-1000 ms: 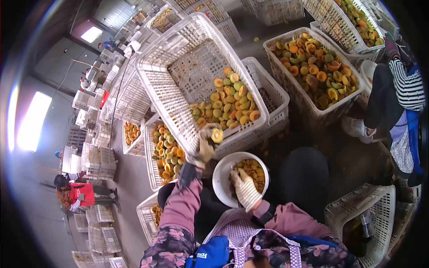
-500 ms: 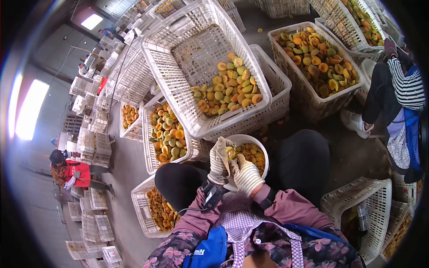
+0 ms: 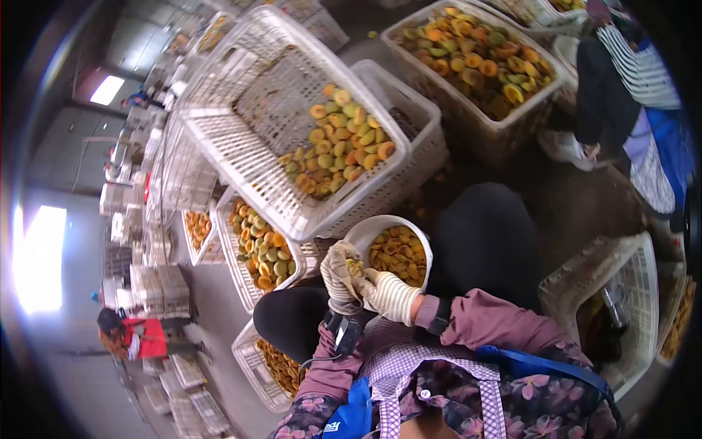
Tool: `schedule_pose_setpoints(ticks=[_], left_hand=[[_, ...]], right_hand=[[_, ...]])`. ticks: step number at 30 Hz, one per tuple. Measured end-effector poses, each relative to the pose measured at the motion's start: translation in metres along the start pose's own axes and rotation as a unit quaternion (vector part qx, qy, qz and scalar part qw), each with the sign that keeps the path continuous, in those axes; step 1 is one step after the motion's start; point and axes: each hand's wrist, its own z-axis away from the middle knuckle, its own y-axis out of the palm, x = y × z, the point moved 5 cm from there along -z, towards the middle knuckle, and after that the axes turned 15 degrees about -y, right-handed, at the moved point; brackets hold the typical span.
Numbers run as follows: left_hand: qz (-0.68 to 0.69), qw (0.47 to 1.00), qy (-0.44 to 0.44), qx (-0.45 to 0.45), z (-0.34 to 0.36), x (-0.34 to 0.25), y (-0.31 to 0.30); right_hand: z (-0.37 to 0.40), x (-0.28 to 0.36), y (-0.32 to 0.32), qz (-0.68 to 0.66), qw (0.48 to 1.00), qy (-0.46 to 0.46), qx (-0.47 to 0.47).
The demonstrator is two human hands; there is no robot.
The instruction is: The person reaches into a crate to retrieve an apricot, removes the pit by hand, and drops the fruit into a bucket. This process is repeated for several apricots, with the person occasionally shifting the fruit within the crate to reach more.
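**Indoor floor (image 3: 238, 304) stacked with crates; fruit piece held close to the bucket**

Fruit piece (image 3: 355, 268) is up in the gloved hands, at the bucket's near-left rim. Left hand (image 3: 341, 279): fingers closed around it, palm side in, so probably the holding side. Right hand (image 3: 393, 294): fingertips brought together against left's; can't tell if they're clamped on the fruit or a small tool, contact is hidden.

Bucket (image 3: 362, 235) sits between left knee (image 3: 291, 311) and right knee (image 3: 484, 238), cut pieces inside. Likely there so the knees flank it and drops land in it; reach is short.

Big crate (image 3: 219, 135) is just beyond, up on a lower crate (image 3: 431, 143). Likely raised for easy reach from a seat. Halves bunched toward the near and right sides; can't tell if that's tilt or loading.

Further out: crate of halves on the left (image 3: 235, 263), fuller one on the right (image 3: 453, 110). Co-worker in striped sleeves (image 3: 640, 73) at far right, hands apart from these two. Person in red vest (image 3: 150, 336) off left, by stacked crates.
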Motion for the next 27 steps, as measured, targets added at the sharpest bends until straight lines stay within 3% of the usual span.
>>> schedule_pose_setpoints(ticks=[1,2,4,7,8,9,10,11,12,15,16,18,20,22,23,24,25,26,27], left_hand=[[0.018,1.000,0.020,0.005,0.002,-0.004,0.004],[0.039,0.998,0.041,0.007,0.005,-0.016,0.010],[0.149,0.982,-0.115,0.027,0.005,0.003,0.006],[0.084,0.987,-0.126,0.050,0.002,0.002,0.004],[0.064,0.993,-0.090,0.040,0.004,-0.006,0.008],[0.044,0.997,-0.053,0.028,0.004,-0.014,0.011],[0.109,0.982,-0.148,0.042,0.004,-0.010,0.013],[0.196,0.965,-0.165,0.055,0.006,-0.019,0.018],[0.281,0.940,-0.179,0.067,0.008,-0.026,0.023],[0.259,0.951,-0.154,0.074,0.006,-0.021,0.019],[0.258,0.952,-0.152,0.071,0.007,-0.023,0.015],[0.126,0.975,-0.086,0.162,0.010,-0.035,0.019],[0.132,0.972,-0.106,0.165,0.011,-0.036,0.019],[0.180,0.947,-0.130,0.231,0.013,-0.037,0.021],[0.274,0.922,-0.131,0.242,0.011,-0.031,0.019],[0.244,0.949,-0.193,-0.049,0.000,0.024,-0.032],[0.416,0.899,-0.139,-0.020,-0.007,0.012,-0.042],[0.573,0.815,-0.086,0.021,-0.015,-0.001,-0.053],[0.666,0.744,-0.062,-0.006,-0.026,-0.017,-0.064]], right_hand=[[-0.002,-0.003,-0.002,0.117,0.993,-0.012,0.011],[-0.003,-0.009,-0.001,0.135,0.991,-0.020,0.002],[0.004,0.018,-0.003,-0.124,0.988,0.089,0.001],[0.008,0.026,-0.005,-0.106,0.986,0.128,0.023],[0.006,0.015,-0.003,-0.103,0.986,0.125,0.028],[-0.001,0.007,-0.006,-0.001,0.999,0.042,-0.011],[-0.004,0.000,-0.008,0.099,0.993,-0.042,-0.049],[-0.003,0.000,-0.006,0.020,0.998,-0.033,-0.045],[-0.001,0.002,-0.003,0.073,0.997,-0.025,-0.008],[0.002,-0.017,0.005,0.098,0.995,-0.015,0.029],[0.001,-0.033,0.011,0.012,0.998,-0.056,0.007],[0.001,-0.022,0.014,-0.077,0.992,-0.097,-0.017],[0.010,-0.007,0.021,-0.196,0.978,-0.069,-0.004],[0.024,0.048,0.001,-0.196,0.941,0.248,0.117],[0.024,0.049,0.005,-0.269,0.927,0.240,0.104],[0.024,0.051,0.008,-0.338,0.908,0.229,0.090],[0.027,0.058,0.010,-0.349,0.895,0.258,0.099],[0.031,0.064,0.013,-0.361,0.881,0.287,0.107],[0.032,0.058,0.016,-0.390,0.870,0.285,0.097]])
